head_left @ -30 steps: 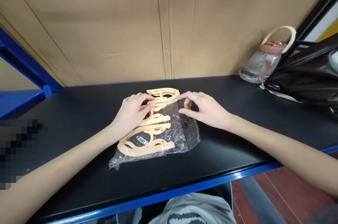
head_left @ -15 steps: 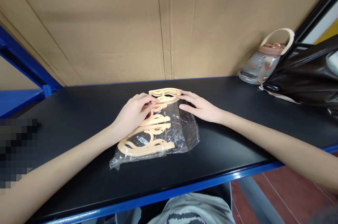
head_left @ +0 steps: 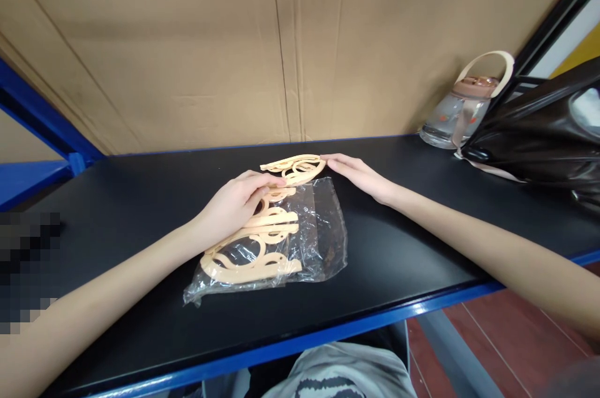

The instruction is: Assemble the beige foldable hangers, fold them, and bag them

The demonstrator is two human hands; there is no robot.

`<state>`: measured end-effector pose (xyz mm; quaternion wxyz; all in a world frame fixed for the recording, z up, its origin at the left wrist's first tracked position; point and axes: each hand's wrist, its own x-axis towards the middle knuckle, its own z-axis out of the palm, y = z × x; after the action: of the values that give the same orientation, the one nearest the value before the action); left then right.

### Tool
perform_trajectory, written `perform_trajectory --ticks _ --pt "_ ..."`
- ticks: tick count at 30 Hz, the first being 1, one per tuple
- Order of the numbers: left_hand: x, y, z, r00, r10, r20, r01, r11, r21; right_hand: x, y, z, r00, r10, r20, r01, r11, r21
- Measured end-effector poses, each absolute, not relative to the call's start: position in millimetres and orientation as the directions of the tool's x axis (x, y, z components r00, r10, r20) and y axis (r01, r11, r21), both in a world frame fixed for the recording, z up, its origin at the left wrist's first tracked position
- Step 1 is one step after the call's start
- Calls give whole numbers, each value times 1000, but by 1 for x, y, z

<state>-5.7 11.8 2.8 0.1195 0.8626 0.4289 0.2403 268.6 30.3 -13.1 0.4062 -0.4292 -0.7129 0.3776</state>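
So there's a stack of peach plastic hangers [head_left: 262, 229] lying flat in the middle of the black desk [head_left: 140, 210], mostly inside a clear plastic bag [head_left: 319, 235], with the far ends poking out of the bag's open mouth. The left hand [head_left: 232, 204] rests flat on top of the stack, fingers together and stretched toward the poking-out ends, pressing down rather than gripping anything. The right hand [head_left: 359, 174] lies flat too, fingers straight and close together, tips touching the far right edge of the hangers just beyond the bag. Off at the desk's right end sit a clear water bottle [head_left: 457, 114] with a strap and, just beside it, a black bag [head_left: 539, 135]. Cardboard [head_left: 281, 42] lines the back.
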Motion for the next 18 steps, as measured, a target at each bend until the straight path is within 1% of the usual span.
perform_trajectory --ticks 2,5,7,9,12,18 --pt "-6 11 4 518 797 310 686 -604 405 269 29 -11 -241 940 242 225 296 -928" --pt "-6 11 4 525 794 305 685 -608 402 271 30 -12 -148 969 200 37 207 -978" --pt "-5 11 4 530 792 302 680 -610 407 272 31 -14 -138 975 176 -90 164 -982" --pt "-5 10 3 545 781 305 660 -624 418 273 32 -15 -165 973 163 -167 135 -977" --pt "-4 9 2 569 758 320 619 -651 439 272 30 -14 -217 964 154 -193 112 -975" --pt "-2 6 5 578 746 331 615 -664 425 268 21 -7 -293 953 77 -97 51 -994"
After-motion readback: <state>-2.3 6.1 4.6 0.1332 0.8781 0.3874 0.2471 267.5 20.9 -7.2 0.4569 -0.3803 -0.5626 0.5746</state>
